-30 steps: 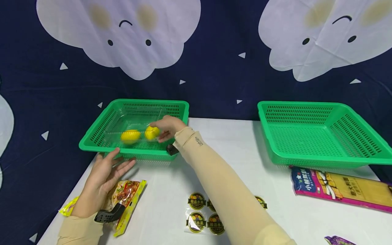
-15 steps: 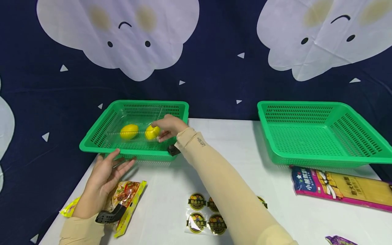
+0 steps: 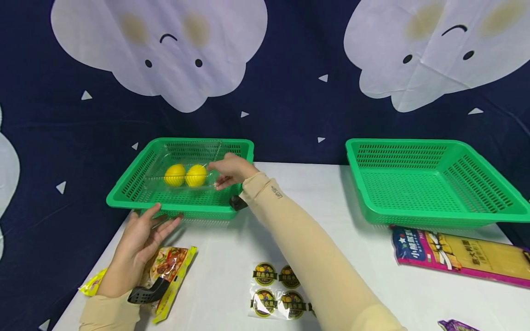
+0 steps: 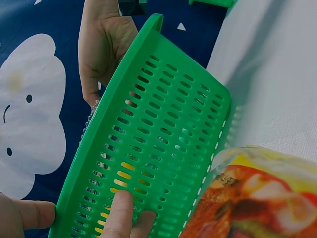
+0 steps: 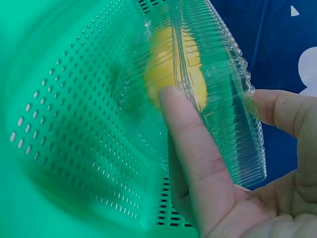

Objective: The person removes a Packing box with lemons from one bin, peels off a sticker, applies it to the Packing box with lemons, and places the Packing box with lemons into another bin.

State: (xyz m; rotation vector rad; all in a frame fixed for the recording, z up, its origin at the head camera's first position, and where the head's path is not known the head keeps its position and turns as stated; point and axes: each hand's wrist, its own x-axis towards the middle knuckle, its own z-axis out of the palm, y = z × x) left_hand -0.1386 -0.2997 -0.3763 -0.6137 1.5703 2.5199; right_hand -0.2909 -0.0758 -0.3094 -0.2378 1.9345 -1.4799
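"Navy cloth, printed with clouds, is hung behind a white table. How are the baskets placed?"

"Two green units are set well apart: the right basket and the left basket."

"Where is the box located?"

"Inside the left basket. The box is made of clear, ribbed plastic."

"How are the flat goods laid?"

"The pasta pack is laid in front of the right basket. The label sheet is laid nearer the viewer, partly covered by the right sleeve. The food pack is partly hidden behind the left wrist."

"State of the hands?"

"The box is gripped at its right end between the thumb and fingers of the right hand. The left hand is unclenched: its fingers are extended along the left basket's outer front wall, and its thumb is placed at the rim."

"Smallest items?"

"Two lemons are contained in the box, side by side. A purple wrapper is cut off by the lower edge of the head view."
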